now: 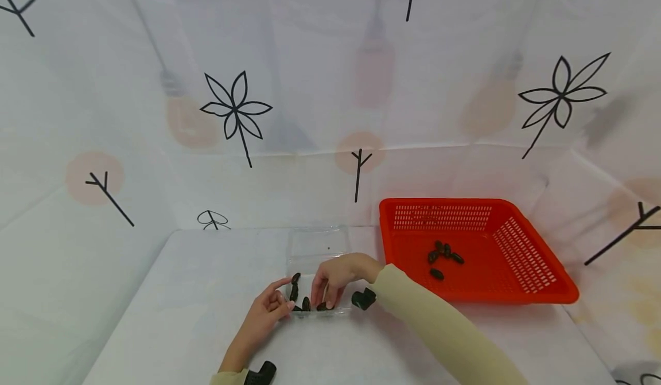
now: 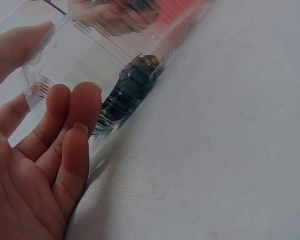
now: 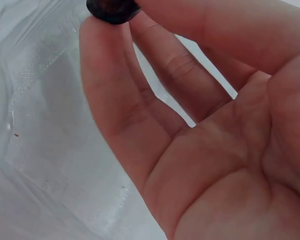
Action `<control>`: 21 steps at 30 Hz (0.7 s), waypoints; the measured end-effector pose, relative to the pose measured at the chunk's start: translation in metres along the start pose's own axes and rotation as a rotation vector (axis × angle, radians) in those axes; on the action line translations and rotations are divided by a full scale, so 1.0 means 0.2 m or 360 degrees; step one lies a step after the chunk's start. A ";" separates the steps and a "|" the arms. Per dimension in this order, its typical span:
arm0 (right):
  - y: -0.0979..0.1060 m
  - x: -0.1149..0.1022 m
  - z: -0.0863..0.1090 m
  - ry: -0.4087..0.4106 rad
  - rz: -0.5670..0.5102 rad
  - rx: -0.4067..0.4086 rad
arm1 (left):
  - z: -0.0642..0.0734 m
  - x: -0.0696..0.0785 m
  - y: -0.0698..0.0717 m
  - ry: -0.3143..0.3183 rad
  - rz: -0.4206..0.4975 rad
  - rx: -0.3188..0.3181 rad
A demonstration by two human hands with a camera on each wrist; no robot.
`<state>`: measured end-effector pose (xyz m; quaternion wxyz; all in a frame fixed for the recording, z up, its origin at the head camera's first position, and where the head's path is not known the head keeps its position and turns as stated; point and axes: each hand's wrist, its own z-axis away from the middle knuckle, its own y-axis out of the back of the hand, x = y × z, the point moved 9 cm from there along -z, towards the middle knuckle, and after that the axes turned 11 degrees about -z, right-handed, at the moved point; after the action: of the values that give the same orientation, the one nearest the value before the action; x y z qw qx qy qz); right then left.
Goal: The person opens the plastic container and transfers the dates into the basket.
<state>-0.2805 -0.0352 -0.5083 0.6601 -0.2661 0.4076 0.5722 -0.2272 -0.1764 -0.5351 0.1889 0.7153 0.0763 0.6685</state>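
A clear plastic box (image 1: 338,312) lies on the white table, its hinged lid (image 1: 317,241) folded back behind it. Several small dark oval pieces (image 1: 294,292) line its left side and front. My left hand (image 1: 265,310) holds the box at its left end, index finger at the side and thumb by the front corner. Through the clear wall in the left wrist view, dark pieces (image 2: 132,85) with brownish tips show close to my fingertips. Inside the box, my right hand (image 1: 338,273) pinches one dark oval piece (image 3: 112,9) between thumb and fingertip, near the front wall.
To the right stands a red plastic basket (image 1: 516,284) with slotted walls. Several more dark oval pieces (image 1: 446,250) lie on its floor. A patterned white cloth (image 1: 310,115) hangs behind the table. Each wrist carries a black device (image 1: 364,298).
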 end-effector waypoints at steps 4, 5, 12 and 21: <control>0.01 -0.01 0.02 -0.0002 0.0023 0.0013 | 0.00 -0.01 0.00 -0.0025 0.0022 -0.0008; 0.01 -0.01 0.02 0.0000 0.0031 0.0025 | 0.00 -0.01 0.00 -0.0029 0.0027 -0.0010; 0.02 -0.01 0.04 0.0017 0.0046 0.0112 | 0.00 0.00 0.00 -0.0025 -0.0011 -0.0002; 0.04 -0.04 0.06 0.0124 0.0035 0.0193 | 0.00 0.00 0.00 -0.0002 -0.0014 0.0009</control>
<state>-0.2858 -0.0270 -0.4947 0.6523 -0.2431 0.4696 0.5430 -0.2269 -0.1764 -0.5351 0.1900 0.7159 0.0812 0.6669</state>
